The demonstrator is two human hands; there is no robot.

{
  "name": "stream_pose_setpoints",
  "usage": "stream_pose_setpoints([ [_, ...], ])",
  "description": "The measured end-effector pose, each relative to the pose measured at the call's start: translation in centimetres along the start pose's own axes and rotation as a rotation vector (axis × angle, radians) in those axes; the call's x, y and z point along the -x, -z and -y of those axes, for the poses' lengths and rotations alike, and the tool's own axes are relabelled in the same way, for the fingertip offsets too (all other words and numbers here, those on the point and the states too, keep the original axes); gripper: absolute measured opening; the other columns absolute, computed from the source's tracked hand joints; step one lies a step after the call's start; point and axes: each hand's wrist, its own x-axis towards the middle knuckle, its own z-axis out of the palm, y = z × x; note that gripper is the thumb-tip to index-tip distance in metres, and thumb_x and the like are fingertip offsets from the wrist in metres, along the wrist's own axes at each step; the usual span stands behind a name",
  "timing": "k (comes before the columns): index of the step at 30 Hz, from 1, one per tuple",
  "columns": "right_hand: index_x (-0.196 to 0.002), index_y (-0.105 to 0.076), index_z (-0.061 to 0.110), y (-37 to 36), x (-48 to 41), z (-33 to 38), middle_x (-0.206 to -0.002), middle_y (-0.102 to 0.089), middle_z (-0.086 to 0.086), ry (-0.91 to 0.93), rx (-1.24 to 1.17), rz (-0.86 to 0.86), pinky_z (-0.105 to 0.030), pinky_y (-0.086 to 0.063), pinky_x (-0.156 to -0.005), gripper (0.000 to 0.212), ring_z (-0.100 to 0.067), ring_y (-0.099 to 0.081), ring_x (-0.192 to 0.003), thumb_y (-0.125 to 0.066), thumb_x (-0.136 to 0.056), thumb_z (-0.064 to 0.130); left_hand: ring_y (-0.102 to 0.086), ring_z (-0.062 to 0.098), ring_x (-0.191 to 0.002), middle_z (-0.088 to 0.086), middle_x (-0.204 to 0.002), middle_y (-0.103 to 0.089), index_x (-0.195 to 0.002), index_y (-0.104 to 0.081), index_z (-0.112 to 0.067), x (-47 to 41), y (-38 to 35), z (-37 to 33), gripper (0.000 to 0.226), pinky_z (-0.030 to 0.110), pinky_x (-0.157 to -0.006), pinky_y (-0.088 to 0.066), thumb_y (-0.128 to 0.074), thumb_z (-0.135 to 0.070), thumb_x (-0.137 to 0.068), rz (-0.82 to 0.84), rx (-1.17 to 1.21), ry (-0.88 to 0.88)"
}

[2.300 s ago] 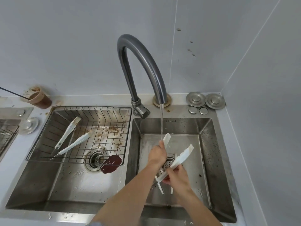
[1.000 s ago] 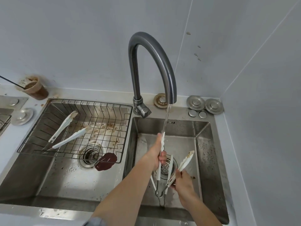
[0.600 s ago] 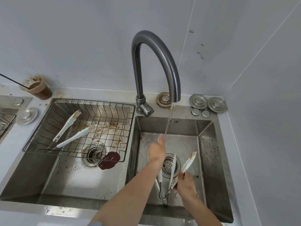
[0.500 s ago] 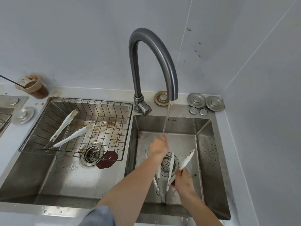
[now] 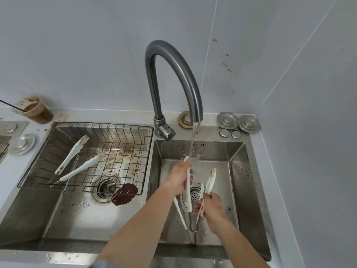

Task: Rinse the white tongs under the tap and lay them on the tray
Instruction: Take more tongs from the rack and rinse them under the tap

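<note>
- Over the right basin [image 5: 237,171], the left hand [image 5: 178,179] has fingers clamped on white tongs [image 5: 187,182], tip under the tap [image 5: 173,74] stream.
- Right hand [image 5: 211,206] fingers clamped on second tongs [image 5: 209,179].
- No writing legible.

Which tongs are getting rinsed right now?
Follow the tap down its stream into the right basin. The left hand holds tongs upright there, tip in the water; the right hand's pair is beside the stream.
</note>
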Motion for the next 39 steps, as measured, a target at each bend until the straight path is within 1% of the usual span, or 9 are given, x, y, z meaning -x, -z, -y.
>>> stream_pose_setpoints([
  [3,-0.108,-0.052,-0.001,-0.7,-0.8,0.1,-0.074,-0.058,-0.018,-0.041,-0.033,0.003,-0.035,-0.053,-0.052,0.021,-0.026,-0.061,-0.060,-0.035,-0.100,0.006,-0.043,0.012,-0.052,0.003,-0.075,-0.051,-0.109,-0.052,-0.013,1.3,0.8,0.3,0.022,0.026,-0.051,-0.041,-0.052,-0.030,-0.096,-0.043,0.039,-0.057],
  [10,-0.094,-0.053,0.001,-3.1,-3.0,2.6,-0.079,-0.061,-0.019,-0.041,0.066,0.039,-0.034,-0.056,-0.050,0.020,-0.026,-0.061,-0.053,-0.034,-0.091,-0.002,-0.049,0.017,-0.062,0.006,-0.073,-0.050,-0.103,-0.045,-0.010,2.3,2.2,-1.3,0.020,0.033,-0.067,-0.042,-0.044,-0.030,-0.099,-0.247,-0.001,-0.154],
  [13,-0.097,-0.056,-0.005,-4.1,-3.7,4.1,-0.069,-0.062,-0.018,0.000,0.182,0.049,-0.021,-0.042,-0.034,0.024,-0.020,-0.055,-0.036,-0.033,-0.089,-0.007,-0.052,0.021,-0.071,0.009,-0.080,-0.052,-0.109,-0.045,-0.008,2.6,2.4,-2.1,0.025,0.040,-0.075,-0.045,-0.043,-0.031,-0.099,-0.311,-0.003,-0.195],
  [15,-0.102,-0.057,-0.007,-4.7,-4.1,4.8,-0.063,-0.062,-0.017,0.022,0.238,0.057,-0.020,-0.039,-0.034,0.025,-0.020,-0.052,-0.036,-0.035,-0.090,-0.006,-0.052,0.023,-0.084,0.010,-0.091,-0.052,-0.112,-0.044,-0.009,2.8,2.6,-2.4,0.028,0.041,-0.083,-0.045,-0.041,-0.033,-0.099,-0.335,-0.026,-0.232],
  [20,-0.096,-0.060,-0.003,-5.5,-4.6,6.2,-0.059,-0.062,-0.012,0.076,0.340,0.020,-0.017,-0.039,-0.034,0.016,-0.020,-0.055,-0.041,-0.045,-0.092,0.001,-0.049,0.014,-0.073,0.003,-0.083,-0.049,-0.102,-0.044,-0.012,3.9,2.1,-1.9,0.023,0.026,-0.064,-0.042,-0.039,-0.034,-0.100,-0.402,0.056,-0.328],
  [24,-0.092,-0.063,0.000,-5.5,-5.2,6.7,-0.057,-0.055,-0.005,0.122,0.615,-0.026,-0.011,-0.024,-0.022,0.017,-0.013,-0.050,-0.042,-0.051,-0.093,0.011,-0.049,0.010,-0.064,0.001,-0.078,-0.049,-0.099,-0.044,-0.015,4.3,1.4,-1.5,0.021,0.019,-0.050,-0.042,-0.038,-0.035,-0.100,-0.421,0.107,-0.321],
  [28,-0.081,-0.056,0.009,-5.4,-5.9,6.9,-0.054,-0.048,0.001,0.183,0.903,-0.077,-0.018,-0.026,-0.036,0.038,-0.010,-0.045,-0.042,-0.038,-0.100,0.036,-0.054,0.017,-0.072,0.005,-0.081,-0.053,-0.090,-0.042,-0.022,5.0,0.0,-0.8,0.018,0.035,-0.071,-0.051,-0.038,-0.037,-0.100,-0.386,0.208,-0.267],
  [34,-0.093,-0.052,0.000,-5.7,-6.2,6.9,-0.075,-0.057,-0.014,0.130,0.784,0.124,-0.028,-0.045,-0.046,0.019,-0.023,-0.054,-0.053,-0.034,-0.090,-0.004,-0.053,0.015,-0.068,0.005,-0.079,-0.051,-0.105,-0.046,-0.010,4.7,1.9,-0.4,0.026,0.026,-0.056,-0.041,-0.037,-0.034,-0.101,-0.507,0.267,-0.224],
  [39,-0.106,-0.055,0.002,-6.5,-5.8,7.5,-0.094,-0.061,-0.018,0.267,0.905,0.075,-0.030,-0.045,-0.046,0.021,-0.030,-0.062,-0.070,-0.039,-0.092,0.000,-0.056,0.019,-0.070,0.009,-0.082,-0.054,-0.102,-0.047,-0.011,5.1,1.8,0.5,0.027,0.030,-0.063,-0.050,-0.037,-0.036,-0.100,-0.471,0.343,-0.178],
])
